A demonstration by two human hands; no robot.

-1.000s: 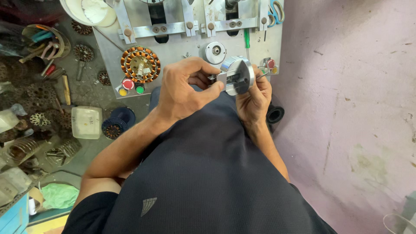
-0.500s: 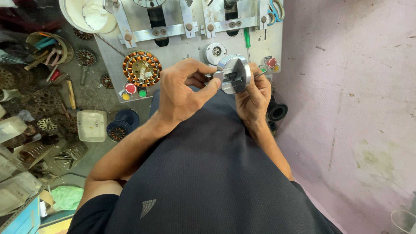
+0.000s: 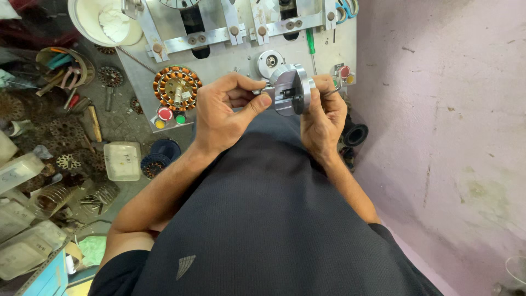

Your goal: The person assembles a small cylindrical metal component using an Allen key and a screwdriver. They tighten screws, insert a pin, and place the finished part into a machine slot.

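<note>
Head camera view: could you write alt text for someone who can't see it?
Seen from above, a person's left hand and right hand hold a round metal part over a grey machine plate. A copper-wound coil ring sits on the plate, with cluttered parts to the left.

Round metal disc fixture (image 3: 293, 89): silver, machined, thick-rimmed, with a recessed centre and a darker slot across its face. Held on edge, face turned toward the left hand (image 3: 222, 112), whose thumb and forefinger pinch at its centre. The right hand (image 3: 324, 116) wraps the rim from behind and below. A thin metal rod projects past that grip.
</note>
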